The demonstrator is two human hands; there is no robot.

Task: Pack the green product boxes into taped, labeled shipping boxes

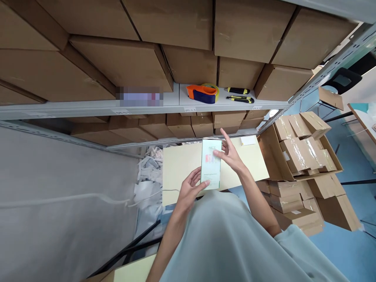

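A pale green printed product box (210, 166) is held upright between my two hands, over the cream table. My left hand (189, 186) grips its lower left side, thumb on the front and fingers behind the edge. My right hand (230, 154) holds the upper right side with the thumb on the front face; its index finger points up, off the box. The fingertips behind the box are hidden. Under the hands lies the cream tabletop (182, 160), with a small white box (248, 140) near its far right corner.
Metal shelving (164, 111) packed with brown cartons (188, 64) rises ahead. On its ledge lie an orange and blue tape dispenser (202, 94) and black-yellow utility knives (239, 99). At right, an open carton (270, 156) holds taped boxes. White scraps (149, 168) heap at left near a cable (100, 197).
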